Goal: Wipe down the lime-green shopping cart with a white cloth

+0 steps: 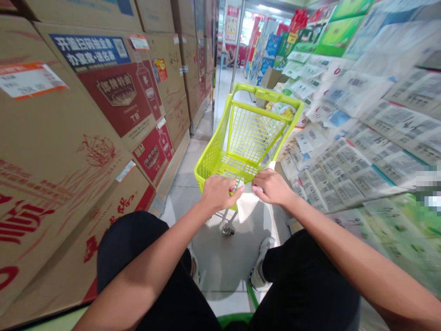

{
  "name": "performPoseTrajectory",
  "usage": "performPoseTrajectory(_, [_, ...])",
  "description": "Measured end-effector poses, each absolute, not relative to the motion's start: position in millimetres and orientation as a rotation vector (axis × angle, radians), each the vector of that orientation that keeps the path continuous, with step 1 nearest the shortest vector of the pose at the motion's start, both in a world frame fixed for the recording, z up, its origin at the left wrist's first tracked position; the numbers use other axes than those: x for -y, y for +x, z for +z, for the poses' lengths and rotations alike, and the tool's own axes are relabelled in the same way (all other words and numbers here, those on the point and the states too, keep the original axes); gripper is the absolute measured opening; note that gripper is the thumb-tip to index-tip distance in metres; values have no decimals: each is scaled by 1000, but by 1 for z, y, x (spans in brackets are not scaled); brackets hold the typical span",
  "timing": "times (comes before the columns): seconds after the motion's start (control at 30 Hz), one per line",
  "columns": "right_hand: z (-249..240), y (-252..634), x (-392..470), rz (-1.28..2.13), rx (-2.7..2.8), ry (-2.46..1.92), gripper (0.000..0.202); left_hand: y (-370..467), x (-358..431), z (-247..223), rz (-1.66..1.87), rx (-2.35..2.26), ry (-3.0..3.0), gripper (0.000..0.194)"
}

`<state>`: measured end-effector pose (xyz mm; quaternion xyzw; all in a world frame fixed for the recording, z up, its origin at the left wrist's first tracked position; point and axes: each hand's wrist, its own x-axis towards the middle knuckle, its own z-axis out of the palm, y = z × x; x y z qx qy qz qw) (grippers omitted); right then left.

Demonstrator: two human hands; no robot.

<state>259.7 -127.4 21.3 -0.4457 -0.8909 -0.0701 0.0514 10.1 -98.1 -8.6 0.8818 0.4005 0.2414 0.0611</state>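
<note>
On the left side, brown cardboard boxes (62, 133) are stacked in a wall which goes from near to far, with dark red prints on several of them. A white and orange price tag (32, 82) is fixed near the left edge, and a blue label (91, 51) is on a box farther away. In the near part, a knee (132, 248) in dark trousers stands before the boxes. Next comes the left hand (217, 192), curled at the near rim of a yellow-green shopping cart (213, 158), its thumb and fingers pinching the left side of a white cloth (246, 204). The cart stands in the middle of the aisle, between the 2 knees, its handle at the far end. Below its near rim, a small wheel (228, 230) rests on the pale floor (223, 264). The cloth lies over this rim and hangs down between the 2 hands. The right hand (272, 186) is also closed, gripping the right side of the cloth at the rim. To the right, white packages (344, 92) are piled high, many with handwritten numbers, and green packs (339, 34) lie on top, farther away.
</note>
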Motion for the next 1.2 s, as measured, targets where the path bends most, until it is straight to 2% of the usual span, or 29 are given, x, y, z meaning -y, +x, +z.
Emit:
performPoseTrajectory(0.13, [36,315,80,-261,2662,-1438,50,12,102,-15,831,-1103,2677,42])
performPoseTrajectory(0.27, [37,340,54,-332,2514,-1515,42,15,102,-17,860,-1283,2623,40])
performPoseTrajectory(0.47, [-5,264,117,-204,2309,-1390,44,9,97,-16,898,-1424,2643,28])
performPoseTrajectory(0.63, [-25,239,137,-350,2415,-1306,49,-5,97,-21,912,-1305,2683,23])
performPoseTrajectory(0.8, [-19,278,105,-393,2538,-1254,53,-4,94,-28,1054,-1140,2701,24])
performPoseTrajectory(1.0, [-10,307,75,-400,2563,-1371,57,-1,89,-27,1027,-1184,2709,26])
performPoseTrajectory(1.2, [22,360,23,-612,2522,-1520,60,-25,93,-23,1035,-1133,2723,26])
